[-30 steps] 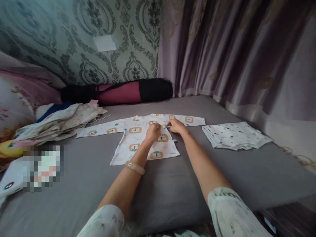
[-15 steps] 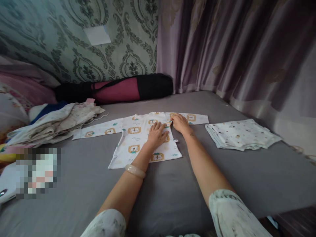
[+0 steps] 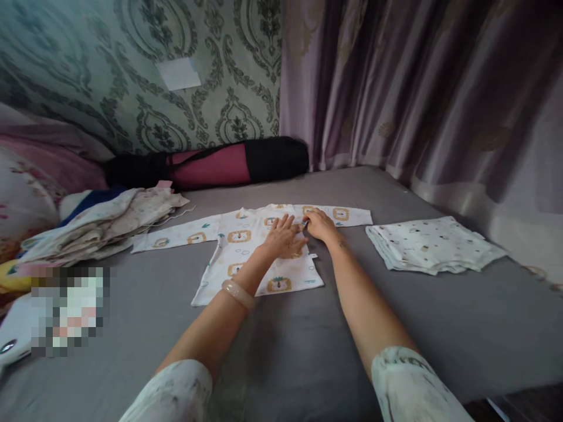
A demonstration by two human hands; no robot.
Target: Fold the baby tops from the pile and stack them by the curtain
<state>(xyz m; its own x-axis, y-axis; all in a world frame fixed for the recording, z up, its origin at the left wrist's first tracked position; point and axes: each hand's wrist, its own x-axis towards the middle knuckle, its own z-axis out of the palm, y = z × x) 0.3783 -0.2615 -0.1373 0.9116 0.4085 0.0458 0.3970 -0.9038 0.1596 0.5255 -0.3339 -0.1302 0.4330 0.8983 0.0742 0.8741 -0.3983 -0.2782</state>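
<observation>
A small white baby shirt [image 3: 246,249] printed with orange lion patches lies spread face up on the grey bed [image 3: 308,346], sleeves stretched out to both sides, about the middle of the mattress. The person's left hand [image 3: 284,237] rests flat on the shirt's chest, fingers spread and pressing the cloth down, closed on nothing; a pale bangle [image 3: 238,293] sits on that wrist. The right hand [image 3: 320,224] is just beside it, touching the shirt near the right shoulder, its fingertips drawn together at the front placket; whether its grip has pinched the fabric or only presses it I cannot tell from here. To the right of the shirt, apart from it, lies a folded stack of white spotted cloths [image 3: 433,243]. On the left a loose heap of pale garments [image 3: 101,225] is piled near a pink pillow [image 3: 39,176]. A long black and maroon bag [image 3: 215,164] lies against the patterned wall [image 3: 132,76], beside mauve curtains [image 3: 417,88].
</observation>
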